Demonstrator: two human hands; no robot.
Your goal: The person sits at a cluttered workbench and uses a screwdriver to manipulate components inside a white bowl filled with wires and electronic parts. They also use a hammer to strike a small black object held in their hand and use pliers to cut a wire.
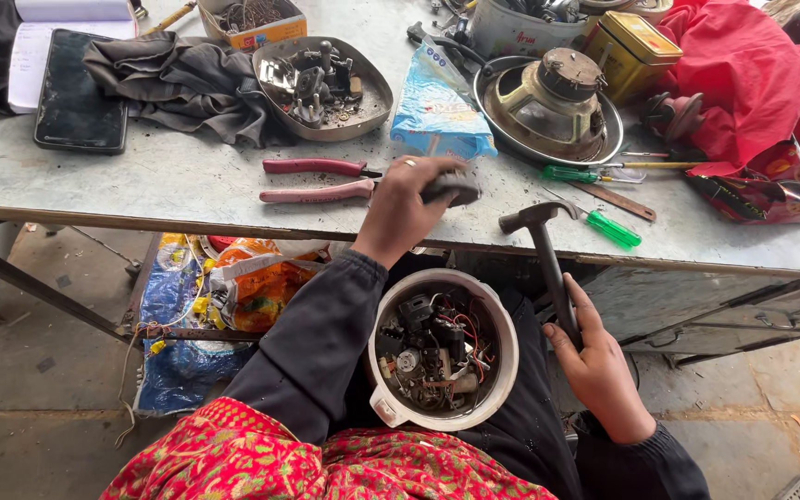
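My left hand (406, 206) reaches out over the grey workbench (141, 176) and grips a small dark block (451, 187). My right hand (597, 363) holds a black hammer (545, 250) by its handle, head up at the bench's front edge. On my lap rests a white round appliance shell (443, 347), open side up, showing wires and small electrical parts inside. Pink-handled pliers (318, 179) lie just left of my left hand.
On the bench: green-handled screwdrivers (615, 229), a speaker-like round part in a metal ring (548, 102), a metal tray of parts (322, 88), a blue packet (439, 106), dark cloth (182, 81), red cloth (743, 74), a yellow tin (631, 51). Bags lie under the bench (224, 296).
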